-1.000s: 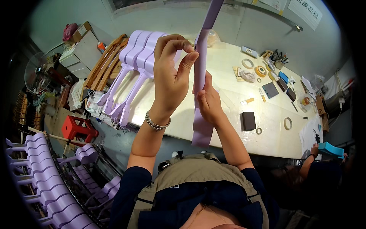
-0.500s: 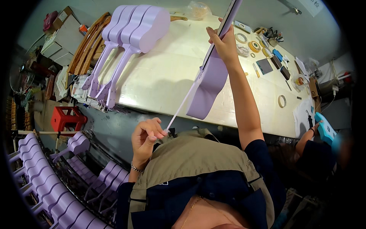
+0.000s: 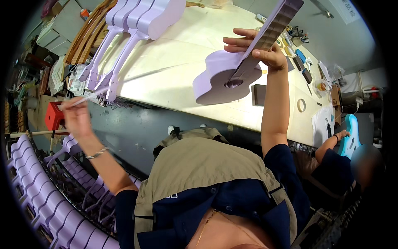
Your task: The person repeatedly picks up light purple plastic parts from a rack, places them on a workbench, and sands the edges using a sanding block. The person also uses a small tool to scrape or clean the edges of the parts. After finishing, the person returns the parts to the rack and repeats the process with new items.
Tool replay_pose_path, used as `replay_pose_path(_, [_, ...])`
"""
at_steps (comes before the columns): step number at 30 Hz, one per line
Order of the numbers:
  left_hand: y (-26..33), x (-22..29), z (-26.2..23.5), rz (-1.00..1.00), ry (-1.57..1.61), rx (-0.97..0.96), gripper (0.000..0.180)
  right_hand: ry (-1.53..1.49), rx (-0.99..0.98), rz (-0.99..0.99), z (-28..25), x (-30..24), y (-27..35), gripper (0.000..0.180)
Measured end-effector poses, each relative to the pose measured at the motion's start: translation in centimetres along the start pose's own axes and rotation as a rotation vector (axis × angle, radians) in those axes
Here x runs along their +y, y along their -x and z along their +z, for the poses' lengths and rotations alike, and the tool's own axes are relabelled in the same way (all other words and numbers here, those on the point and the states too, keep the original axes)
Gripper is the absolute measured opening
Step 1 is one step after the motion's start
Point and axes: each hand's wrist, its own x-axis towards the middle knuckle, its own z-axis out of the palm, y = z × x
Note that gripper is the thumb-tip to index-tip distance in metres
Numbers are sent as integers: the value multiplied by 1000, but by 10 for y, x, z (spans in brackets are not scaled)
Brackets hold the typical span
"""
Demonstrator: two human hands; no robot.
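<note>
A light purple ukulele (image 3: pixel 211 81) hangs tilted over the worktable, its fretboard side toward me and its sound hole visible. My right hand (image 3: pixel 271 56) holds it by the neck, thumb across the front and several fingers stretched out behind. Out to the left, over the floor, my left hand (image 3: pixel 78 118) is raised and smeared by motion. Its fingers pinch a thin pale strip (image 3: pixel 78 102), which looks like masking tape. The strip trails toward the table, where its far end blurs and I cannot make it out.
Several purple ukuleles (image 3: pixel 161 18) stand on the worktable (image 3: pixel 166 89) at far left, and more fill a rack (image 3: pixel 45 182) at lower left. Tape rolls (image 3: pixel 301 105) and dark blocks lie right. A red stool (image 3: pixel 53 116) stands left. A co-worker (image 3: pixel 331 166) holds a turquoise guitar body.
My left hand has swung far left with the strip, now apart from the ukulele. My right hand has turned the ukulele so its fretboard and sound hole show.
</note>
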Motion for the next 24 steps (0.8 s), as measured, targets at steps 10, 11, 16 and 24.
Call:
replay_pose_path(10, [41,511,-24,813,-377,-64,16,-353,-52,-28,-20,19,-7,61])
replay_pose_path(11, [79,533,-4,974,-496,-83,18,-361,-42,-41,-21,27,-6,61])
replay_pose_path(16, [118,272,-15,1307,-1853,559,20,53,385,-105,-14,44,31,50])
replay_pose_path(24, [50,155,-146,-267,-2100,397,6,352,614,-145,29,49,19,37])
